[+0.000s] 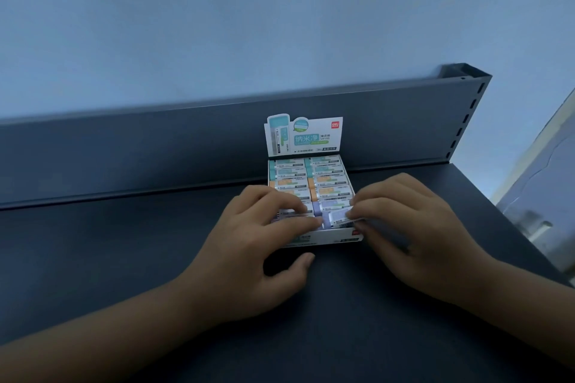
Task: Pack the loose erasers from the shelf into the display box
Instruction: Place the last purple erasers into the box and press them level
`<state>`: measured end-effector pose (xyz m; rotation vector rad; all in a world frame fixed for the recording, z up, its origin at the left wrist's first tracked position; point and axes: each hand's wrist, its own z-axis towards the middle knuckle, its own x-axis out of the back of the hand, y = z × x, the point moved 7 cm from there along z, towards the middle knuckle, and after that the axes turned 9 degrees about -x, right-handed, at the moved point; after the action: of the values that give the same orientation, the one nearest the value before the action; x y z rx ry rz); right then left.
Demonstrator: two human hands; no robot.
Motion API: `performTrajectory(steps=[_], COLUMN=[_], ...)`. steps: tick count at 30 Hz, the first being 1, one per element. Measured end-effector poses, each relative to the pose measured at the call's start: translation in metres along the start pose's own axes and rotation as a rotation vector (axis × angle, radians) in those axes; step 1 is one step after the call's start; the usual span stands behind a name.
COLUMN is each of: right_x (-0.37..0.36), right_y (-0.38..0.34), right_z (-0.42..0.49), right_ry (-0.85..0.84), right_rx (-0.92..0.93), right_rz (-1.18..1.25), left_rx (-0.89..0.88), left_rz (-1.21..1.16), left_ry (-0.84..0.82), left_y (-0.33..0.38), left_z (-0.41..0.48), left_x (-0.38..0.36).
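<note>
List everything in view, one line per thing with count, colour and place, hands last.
display box: one, white with teal print, on the shelf against the back panel
header card: one, white and teal, upright at the box's back
teal erasers: count unclear, back rows in the box
orange erasers: count unclear, middle rows in the box
purple erasers: count unclear, front rows, partly under fingers
front-right purple eraser: one, purple and white, at the box's front right
shelf: one, dark grey, under the box
back panel: one, dark grey, behind the box
wall: one, pale blue, above the panel
left hand: fingers on the front-left erasers, thumb on the shelf
right hand: pinches the front-right purple eraser
</note>
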<state>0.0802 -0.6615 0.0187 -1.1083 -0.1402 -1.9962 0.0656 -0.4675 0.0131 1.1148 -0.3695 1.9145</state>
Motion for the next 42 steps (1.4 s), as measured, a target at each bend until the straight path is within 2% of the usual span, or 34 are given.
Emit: performTrajectory(steps=[18,26,38,40,42], right_x=[0.001,0.003,-0.001,-0.003,-0.005], right_y=[-0.007,-0.007,-0.004,-0.002,0.008], right_z=[0.001,0.002,0.004,0.007,0.008], right_ry=[-0.023,0.036,-0.056,-0.091,-0.134], right_rx=[0.044,0.026,0.009,-0.035,-0.16], right_rz=[-0.017,-0.05,-0.048,-0.063,-0.112], left_rx=[0.012,0.012,-0.006,0.043,0.146], left_rz=[-0.012,0.017,0.072,0.077,0.076], left_ry=[-0.071,-0.065,-0.082,-0.057,-0.055], left_y=[-0.002,-0.002,-0.003,-0.006,-0.013], left_z=[0.001,0.001,0.002,0.002,-0.001], left_x=[-0.007,-0.007,-0.011,-0.01,-0.009])
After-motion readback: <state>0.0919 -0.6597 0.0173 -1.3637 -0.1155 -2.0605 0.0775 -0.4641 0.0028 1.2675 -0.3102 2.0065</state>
